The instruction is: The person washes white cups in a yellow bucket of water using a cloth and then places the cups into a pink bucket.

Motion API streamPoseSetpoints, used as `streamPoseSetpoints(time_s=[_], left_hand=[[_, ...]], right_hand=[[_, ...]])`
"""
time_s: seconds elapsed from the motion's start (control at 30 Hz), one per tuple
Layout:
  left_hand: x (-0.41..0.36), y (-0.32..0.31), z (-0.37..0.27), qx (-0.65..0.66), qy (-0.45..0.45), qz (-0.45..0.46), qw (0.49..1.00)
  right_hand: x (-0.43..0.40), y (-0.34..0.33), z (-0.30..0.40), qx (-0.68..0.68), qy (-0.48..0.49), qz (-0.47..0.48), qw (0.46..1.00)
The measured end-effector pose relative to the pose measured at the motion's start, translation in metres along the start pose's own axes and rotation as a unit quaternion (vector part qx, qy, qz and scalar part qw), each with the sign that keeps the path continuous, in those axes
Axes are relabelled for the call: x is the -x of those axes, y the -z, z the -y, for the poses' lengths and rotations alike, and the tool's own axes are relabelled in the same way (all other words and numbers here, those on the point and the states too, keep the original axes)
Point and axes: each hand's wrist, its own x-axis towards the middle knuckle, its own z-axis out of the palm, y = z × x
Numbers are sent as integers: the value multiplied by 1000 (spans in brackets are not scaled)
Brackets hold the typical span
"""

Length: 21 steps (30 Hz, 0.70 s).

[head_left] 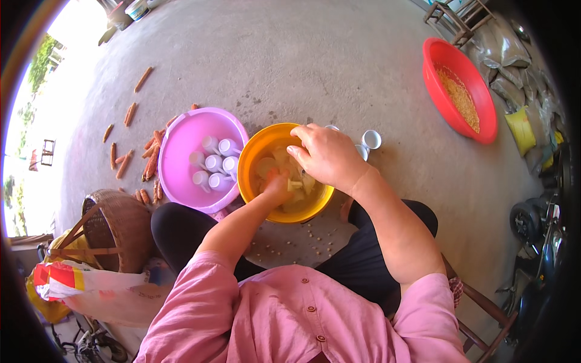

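Observation:
My left hand [278,187] reaches down into cloudy water in a yellow basin [245,190] between my knees. Pale shapes lie in the water, and a whitish handle [295,185] shows beside the fingers. Whether those fingers grip anything is hidden by the water. Over the basin's right side hovers my right hand [329,156], thumb and fingers apart, with nothing visible in it. To the left stands a lilac basin [174,168] holding several white cups [214,163], mostly upside down. White cups [371,139] also stand on the floor right of the yellow basin, one partly behind my right hand.
Corn cobs [153,159] lie on the concrete floor at left, near a wicker basket [131,227] and a printed plastic bag [109,290]. Loose kernels [290,254] dot the floor before me. Far right are a red basin [481,104] of yellow grain and filled sacks [504,50].

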Motion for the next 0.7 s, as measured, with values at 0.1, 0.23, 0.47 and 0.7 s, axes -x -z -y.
streamPoseSetpoints(time_s=[0.1, 0.23, 0.47, 0.7], left_hand=[[-10, -25, 14, -124, -138, -10, 983], [8, 22, -22, -164, -102, 87, 977], [1, -17, -5, -160, -201, 97, 962], [-4, -9, 12, -113, -164, 51, 979]], right_hand=[[-1, 3, 4, 40, 23, 3, 999], [-1, 2, 1, 39, 33, -6, 999], [-6, -5, -1, 34, 43, 11, 998], [-8, -10, 0, 37, 63, 25, 997]])
